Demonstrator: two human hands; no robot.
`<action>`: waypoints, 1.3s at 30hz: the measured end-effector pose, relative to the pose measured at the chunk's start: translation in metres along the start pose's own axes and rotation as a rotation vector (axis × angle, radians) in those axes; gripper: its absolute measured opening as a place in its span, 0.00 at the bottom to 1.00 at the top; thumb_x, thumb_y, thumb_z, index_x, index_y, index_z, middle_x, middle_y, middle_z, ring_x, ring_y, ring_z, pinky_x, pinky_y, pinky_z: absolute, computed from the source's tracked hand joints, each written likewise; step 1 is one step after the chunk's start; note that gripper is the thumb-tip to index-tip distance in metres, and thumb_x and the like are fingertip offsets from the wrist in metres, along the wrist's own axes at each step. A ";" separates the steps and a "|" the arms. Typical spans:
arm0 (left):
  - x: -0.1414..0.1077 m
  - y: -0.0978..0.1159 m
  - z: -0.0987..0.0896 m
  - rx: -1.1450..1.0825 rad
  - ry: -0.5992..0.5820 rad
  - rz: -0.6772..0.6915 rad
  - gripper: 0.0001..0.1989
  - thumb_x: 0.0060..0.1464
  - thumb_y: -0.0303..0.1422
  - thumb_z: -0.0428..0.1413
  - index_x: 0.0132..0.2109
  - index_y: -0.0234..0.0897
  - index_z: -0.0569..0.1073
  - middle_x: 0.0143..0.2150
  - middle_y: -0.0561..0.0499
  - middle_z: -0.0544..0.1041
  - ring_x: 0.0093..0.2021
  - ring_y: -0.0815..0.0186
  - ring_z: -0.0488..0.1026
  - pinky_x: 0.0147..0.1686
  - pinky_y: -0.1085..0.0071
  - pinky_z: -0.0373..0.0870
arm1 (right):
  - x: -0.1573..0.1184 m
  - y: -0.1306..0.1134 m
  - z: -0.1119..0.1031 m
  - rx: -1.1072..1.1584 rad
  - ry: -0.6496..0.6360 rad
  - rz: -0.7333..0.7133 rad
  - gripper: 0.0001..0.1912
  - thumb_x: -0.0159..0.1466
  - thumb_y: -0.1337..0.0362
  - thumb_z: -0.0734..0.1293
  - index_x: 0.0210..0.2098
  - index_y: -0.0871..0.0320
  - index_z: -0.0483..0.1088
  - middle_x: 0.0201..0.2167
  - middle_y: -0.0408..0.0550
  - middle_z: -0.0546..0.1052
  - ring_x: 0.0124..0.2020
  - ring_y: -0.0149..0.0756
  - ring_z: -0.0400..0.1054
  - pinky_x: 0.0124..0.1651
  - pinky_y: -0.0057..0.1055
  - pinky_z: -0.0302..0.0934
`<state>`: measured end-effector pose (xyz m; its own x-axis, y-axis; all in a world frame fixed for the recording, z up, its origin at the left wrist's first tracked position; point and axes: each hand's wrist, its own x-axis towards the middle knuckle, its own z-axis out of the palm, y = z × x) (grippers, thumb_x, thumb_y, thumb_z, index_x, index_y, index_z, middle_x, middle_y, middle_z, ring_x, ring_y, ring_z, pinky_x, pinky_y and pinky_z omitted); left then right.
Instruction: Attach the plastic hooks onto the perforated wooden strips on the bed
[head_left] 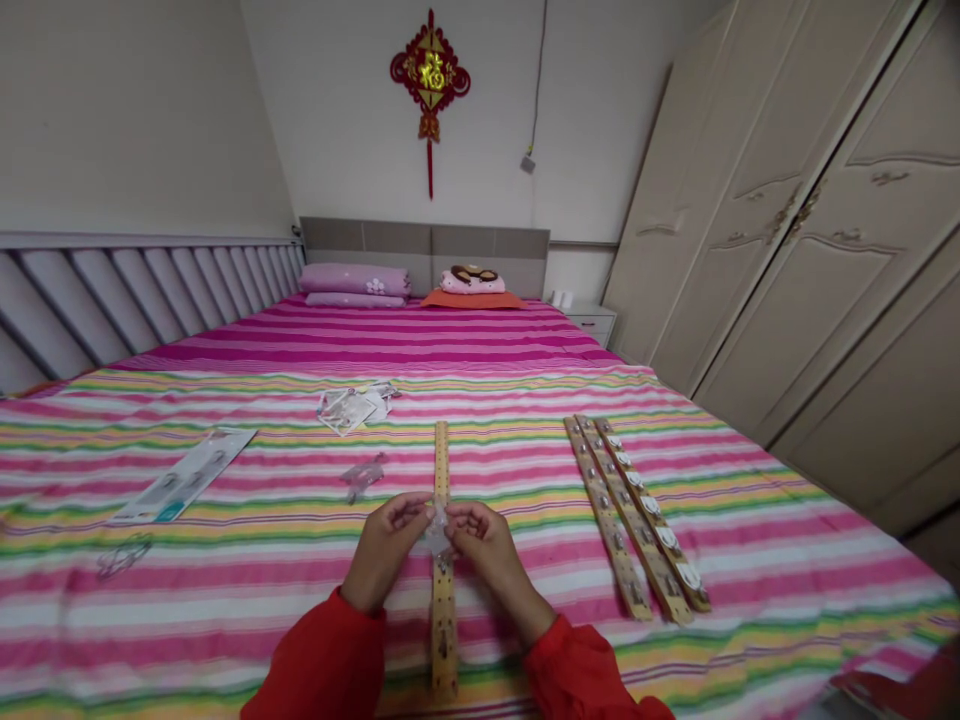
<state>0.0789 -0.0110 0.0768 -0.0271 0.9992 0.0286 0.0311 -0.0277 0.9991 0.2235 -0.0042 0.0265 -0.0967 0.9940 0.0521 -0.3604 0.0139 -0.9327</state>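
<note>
My left hand (391, 540) and my right hand (484, 540) meet over a long wooden strip (444, 625) lying lengthwise on the bed. Between their pinched fingers is a small clear plastic bag (437, 530), gripped from both sides; its contents are too small to make out. Small holes run along the strip, and metal pieces sit on its near part. Left of it lies another small clear plastic bag (364, 477). To the right, three similar wooden strips (626, 515) lie side by side with metal fittings on them, the rightmost carrying white round pieces.
Several packets (356, 407) lie in a pile beyond my left hand. Farther left are a long blister card (187, 475) and a crumpled clear wrapper (124, 555). A striped sheet (300, 635) covers the bed; a wardrobe (787, 250) stands along the right side.
</note>
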 end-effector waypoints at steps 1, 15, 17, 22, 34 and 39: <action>0.002 -0.002 -0.001 0.009 0.010 0.003 0.21 0.36 0.42 0.63 0.37 0.33 0.77 0.31 0.48 0.79 0.34 0.62 0.75 0.36 0.67 0.73 | 0.000 0.000 -0.001 -0.006 -0.002 0.013 0.14 0.45 0.63 0.74 0.31 0.59 0.73 0.20 0.38 0.71 0.17 0.26 0.63 0.21 0.25 0.58; 0.001 -0.018 -0.001 0.223 -0.077 0.109 0.13 0.41 0.40 0.60 0.32 0.35 0.78 0.28 0.49 0.77 0.28 0.67 0.71 0.30 0.71 0.68 | 0.016 -0.023 -0.010 -0.190 -0.091 -0.089 0.08 0.48 0.65 0.71 0.29 0.58 0.77 0.20 0.40 0.74 0.21 0.28 0.63 0.27 0.25 0.57; 0.001 -0.018 0.002 0.124 -0.068 0.042 0.13 0.39 0.40 0.61 0.30 0.35 0.77 0.26 0.50 0.77 0.28 0.67 0.71 0.30 0.71 0.68 | 0.019 -0.024 -0.011 -0.150 -0.036 -0.093 0.12 0.46 0.63 0.73 0.31 0.58 0.77 0.21 0.40 0.74 0.22 0.28 0.64 0.26 0.25 0.59; 0.007 -0.020 0.005 -0.116 0.036 -0.131 0.16 0.34 0.41 0.65 0.29 0.33 0.76 0.23 0.52 0.76 0.25 0.70 0.70 0.28 0.75 0.67 | 0.021 -0.018 -0.015 -0.063 0.152 -0.062 0.16 0.46 0.54 0.74 0.29 0.60 0.75 0.18 0.41 0.73 0.18 0.27 0.63 0.19 0.24 0.55; 0.056 -0.032 0.014 -0.148 0.098 -0.092 0.16 0.31 0.40 0.64 0.27 0.33 0.74 0.21 0.54 0.74 0.23 0.71 0.68 0.25 0.75 0.63 | 0.062 0.000 -0.005 0.019 0.113 0.045 0.16 0.43 0.56 0.75 0.25 0.62 0.74 0.13 0.41 0.73 0.14 0.28 0.65 0.20 0.25 0.60; 0.085 -0.042 0.012 -0.015 0.096 -0.041 0.12 0.33 0.39 0.60 0.23 0.34 0.72 0.17 0.56 0.70 0.20 0.72 0.64 0.23 0.74 0.60 | 0.089 0.008 -0.010 -0.018 0.145 0.049 0.11 0.43 0.61 0.73 0.23 0.62 0.74 0.12 0.41 0.72 0.14 0.28 0.63 0.19 0.25 0.58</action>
<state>0.0872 0.0758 0.0374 -0.1232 0.9923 -0.0102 0.0129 0.0119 0.9998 0.2211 0.0856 0.0202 0.0215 0.9988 -0.0449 -0.3415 -0.0348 -0.9392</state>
